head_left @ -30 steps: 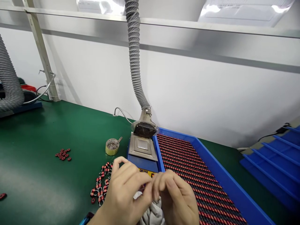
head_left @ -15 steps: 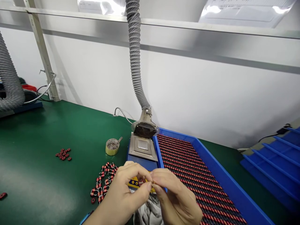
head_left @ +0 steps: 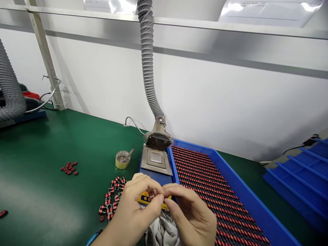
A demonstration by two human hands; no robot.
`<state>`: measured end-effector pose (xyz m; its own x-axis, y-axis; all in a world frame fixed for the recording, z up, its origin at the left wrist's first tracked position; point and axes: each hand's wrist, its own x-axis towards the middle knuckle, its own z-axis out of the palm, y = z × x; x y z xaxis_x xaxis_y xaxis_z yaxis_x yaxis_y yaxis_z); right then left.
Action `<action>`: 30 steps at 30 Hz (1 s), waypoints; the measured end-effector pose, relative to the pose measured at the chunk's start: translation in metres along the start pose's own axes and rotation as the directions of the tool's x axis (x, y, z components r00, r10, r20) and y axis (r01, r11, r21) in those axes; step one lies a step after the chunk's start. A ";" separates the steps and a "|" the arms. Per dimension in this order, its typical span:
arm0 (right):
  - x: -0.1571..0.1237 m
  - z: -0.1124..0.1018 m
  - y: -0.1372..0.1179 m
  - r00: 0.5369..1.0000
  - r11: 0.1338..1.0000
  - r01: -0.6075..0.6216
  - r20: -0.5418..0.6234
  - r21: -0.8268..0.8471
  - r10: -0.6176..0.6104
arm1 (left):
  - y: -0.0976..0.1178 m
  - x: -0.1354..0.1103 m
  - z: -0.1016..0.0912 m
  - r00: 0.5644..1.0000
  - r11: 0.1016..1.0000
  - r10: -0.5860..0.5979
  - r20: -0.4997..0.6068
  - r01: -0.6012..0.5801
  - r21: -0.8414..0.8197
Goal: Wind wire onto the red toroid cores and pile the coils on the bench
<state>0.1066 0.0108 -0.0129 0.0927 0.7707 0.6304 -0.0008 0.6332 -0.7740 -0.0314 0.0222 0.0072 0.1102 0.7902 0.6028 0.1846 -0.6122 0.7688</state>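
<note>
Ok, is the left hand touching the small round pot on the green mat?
Apart. The head view shows a plain strip of green mat between the left hand and the small round pot.

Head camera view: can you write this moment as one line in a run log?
left hand: fingertips on small red coil | right hand: fingertips on it too | below: grey cloth | beside: blue tray, loose coils

- table (head_left: pixel 51 147): green, smooth, faintly glossy matting
- tray (head_left: pixel 246 189): bright blue plastic, glossy
- coils (head_left: pixel 112 201): shiny red-and-black wound wire (enamelled, by the look)
- hose (head_left: pixel 146 61): grey, ribbed, matt
- plate (head_left: pixel 155 163): dull, brushed metal
- cloth (head_left: pixel 161 230): soft, crumpled grey fabric
</note>
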 end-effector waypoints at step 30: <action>-0.004 -0.002 0.003 0.987 0.988 -0.157 0.020 -0.009 0.157 | -0.009 -0.012 0.012 0.912 0.824 0.408 -0.053 -0.342 0.452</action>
<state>0.1084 0.0098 -0.0178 0.0710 0.8620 0.5019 -0.0068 0.5036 -0.8639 -0.0229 0.0183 -0.0095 0.1238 0.4695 0.8742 0.5557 -0.7627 0.3309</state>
